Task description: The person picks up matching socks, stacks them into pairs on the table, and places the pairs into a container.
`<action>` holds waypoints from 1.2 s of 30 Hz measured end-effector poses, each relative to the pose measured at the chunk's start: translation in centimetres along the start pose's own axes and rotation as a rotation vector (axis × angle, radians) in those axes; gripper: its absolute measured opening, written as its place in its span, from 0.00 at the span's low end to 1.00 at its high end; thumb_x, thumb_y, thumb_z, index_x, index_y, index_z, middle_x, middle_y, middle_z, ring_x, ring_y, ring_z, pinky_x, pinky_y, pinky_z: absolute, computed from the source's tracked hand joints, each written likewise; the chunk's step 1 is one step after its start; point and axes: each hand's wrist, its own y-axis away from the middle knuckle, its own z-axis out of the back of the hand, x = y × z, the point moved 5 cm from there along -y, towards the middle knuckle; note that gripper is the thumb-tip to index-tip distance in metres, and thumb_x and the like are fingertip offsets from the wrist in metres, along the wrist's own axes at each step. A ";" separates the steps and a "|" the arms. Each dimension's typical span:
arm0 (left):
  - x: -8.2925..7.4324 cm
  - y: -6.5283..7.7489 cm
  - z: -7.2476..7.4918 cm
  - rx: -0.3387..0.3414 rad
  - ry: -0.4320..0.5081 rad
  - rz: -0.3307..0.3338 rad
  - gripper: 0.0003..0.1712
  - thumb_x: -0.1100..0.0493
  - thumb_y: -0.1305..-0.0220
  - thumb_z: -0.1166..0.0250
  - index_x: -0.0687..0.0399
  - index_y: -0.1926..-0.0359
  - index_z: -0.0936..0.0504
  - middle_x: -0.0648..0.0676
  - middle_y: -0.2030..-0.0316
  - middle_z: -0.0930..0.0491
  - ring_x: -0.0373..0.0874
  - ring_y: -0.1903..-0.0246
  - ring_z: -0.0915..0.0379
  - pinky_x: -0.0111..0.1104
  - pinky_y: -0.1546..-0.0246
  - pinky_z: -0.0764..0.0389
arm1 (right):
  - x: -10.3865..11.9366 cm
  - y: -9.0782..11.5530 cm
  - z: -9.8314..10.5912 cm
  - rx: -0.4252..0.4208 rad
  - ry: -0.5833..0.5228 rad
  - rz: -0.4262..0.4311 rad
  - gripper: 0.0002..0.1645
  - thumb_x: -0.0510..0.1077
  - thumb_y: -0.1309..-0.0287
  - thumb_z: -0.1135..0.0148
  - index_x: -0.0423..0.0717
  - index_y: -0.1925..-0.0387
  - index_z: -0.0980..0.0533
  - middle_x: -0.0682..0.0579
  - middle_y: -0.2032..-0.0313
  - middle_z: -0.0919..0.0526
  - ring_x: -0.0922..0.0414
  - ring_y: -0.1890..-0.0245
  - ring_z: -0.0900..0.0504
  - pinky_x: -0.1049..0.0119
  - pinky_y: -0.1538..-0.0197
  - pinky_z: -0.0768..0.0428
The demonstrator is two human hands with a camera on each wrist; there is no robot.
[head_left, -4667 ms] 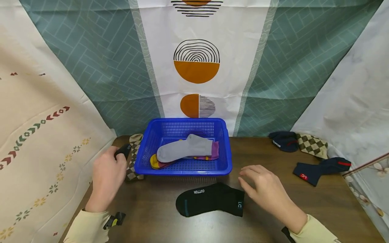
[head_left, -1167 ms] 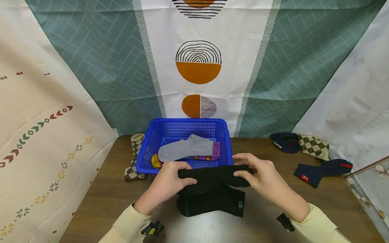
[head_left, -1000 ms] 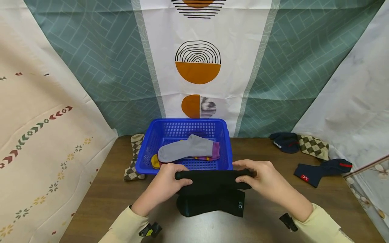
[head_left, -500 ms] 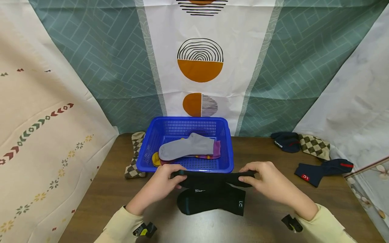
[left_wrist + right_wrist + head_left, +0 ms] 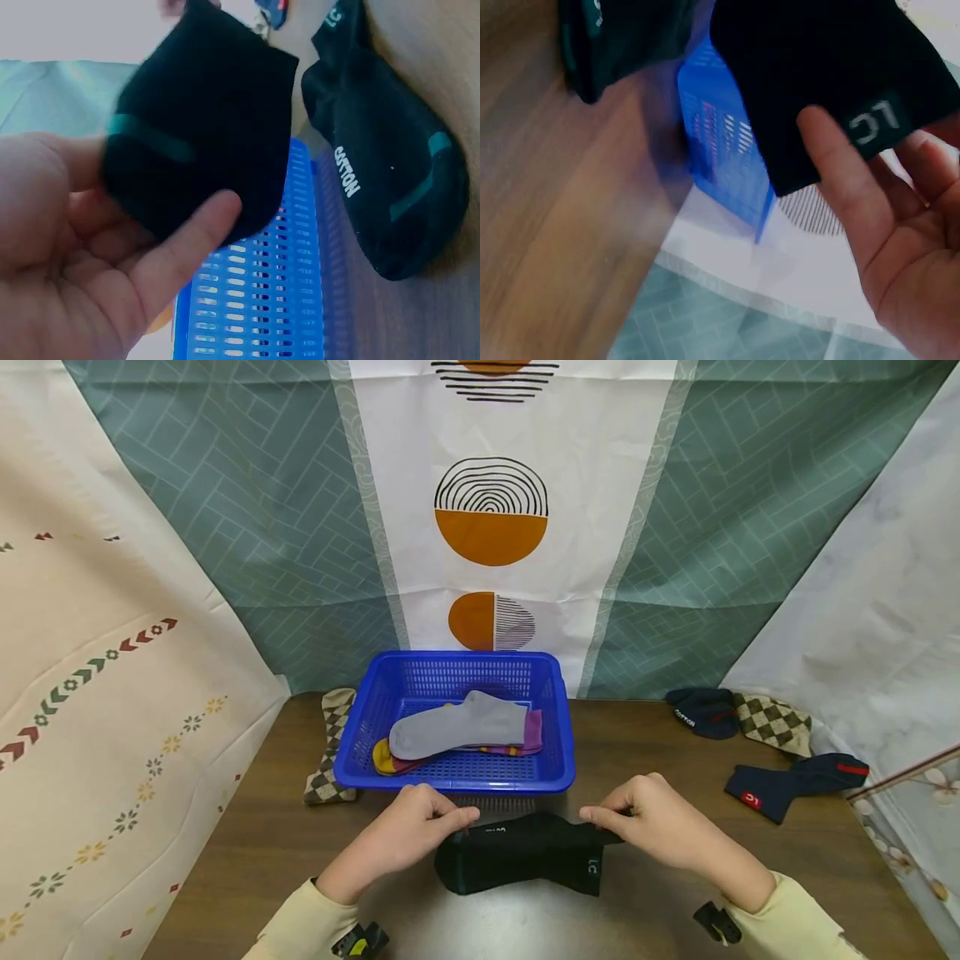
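My two hands stretch a black sock (image 5: pixel 202 97) between them. The left hand (image 5: pixel 412 833) pinches its toe end, where a green stripe shows, between thumb and fingers. At the cuff, marked LC, the right hand (image 5: pixel 656 822) pinches it; the right wrist view shows this cuff (image 5: pixel 817 82) close up. A second black sock (image 5: pixel 525 864), with COTTON and LC lettering, lies flat on the table, its toe to the left. From the head view the held sock is seen nearly edge-on and overlaps the lying one's far edge.
Behind the hands stands a blue basket (image 5: pixel 453 782) with a grey sock (image 5: pixel 457 727) over a purple and yellow one. A checkered sock (image 5: pixel 330 760) lies left of it. At the back right lie navy socks (image 5: pixel 765 789) and another checkered sock (image 5: pixel 774 722).
Earlier the left hand held a black thing at the left and the right was free. Since then both hands have taken the sock's ends and lowered it toward the lying sock.
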 end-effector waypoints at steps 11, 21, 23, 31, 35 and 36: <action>-0.1 0.2 -0.7 0.034 -0.127 -0.007 0.07 0.63 0.55 0.26 0.43 0.77 0.14 0.37 0.75 0.17 0.39 0.67 0.23 0.30 0.71 0.24 | -0.4 0.2 -1.3 -0.019 0.104 -0.068 0.14 0.39 0.68 0.23 0.61 0.78 0.17 0.45 0.51 0.18 0.46 0.48 0.21 0.57 0.57 0.21; 0.5 0.1 -0.8 0.011 -0.161 0.049 0.08 0.64 0.56 0.26 0.46 0.75 0.15 0.41 0.73 0.17 0.37 0.71 0.29 0.29 0.74 0.30 | -1.2 0.0 -1.7 -0.041 0.109 -0.175 0.13 0.38 0.64 0.25 0.59 0.76 0.17 0.61 0.66 0.15 0.62 0.66 0.21 0.66 0.65 0.24; 0.7 0.1 -0.9 0.008 -0.168 0.067 0.09 0.63 0.58 0.25 0.46 0.75 0.15 0.42 0.73 0.18 0.38 0.70 0.28 0.31 0.72 0.30 | -1.4 -0.1 -1.9 -0.039 0.096 -0.219 0.14 0.37 0.64 0.25 0.58 0.74 0.17 0.61 0.67 0.16 0.64 0.72 0.25 0.67 0.68 0.27; 1.9 0.0 -1.1 -0.026 -0.204 0.177 0.13 0.61 0.65 0.21 0.46 0.76 0.17 0.44 0.72 0.19 0.45 0.64 0.28 0.40 0.64 0.26 | -2.1 -0.4 -2.7 -0.115 0.132 -0.272 0.16 0.38 0.65 0.24 0.56 0.71 0.18 0.58 0.63 0.16 0.55 0.56 0.20 0.55 0.55 0.22; 2.5 0.1 -1.6 -0.033 -0.221 0.230 0.16 0.62 0.69 0.20 0.46 0.78 0.18 0.46 0.71 0.19 0.48 0.62 0.28 0.43 0.62 0.25 | -2.5 -0.5 -3.5 -0.132 0.136 -0.284 0.17 0.38 0.67 0.23 0.56 0.71 0.18 0.57 0.62 0.16 0.52 0.52 0.21 0.51 0.52 0.23; 2.7 0.1 -1.8 -0.035 -0.225 0.239 0.16 0.62 0.70 0.20 0.46 0.78 0.19 0.47 0.70 0.19 0.49 0.61 0.28 0.43 0.62 0.25 | -2.5 -0.5 -3.7 -0.131 0.132 -0.285 0.17 0.38 0.68 0.23 0.56 0.71 0.18 0.57 0.62 0.16 0.52 0.52 0.21 0.51 0.52 0.23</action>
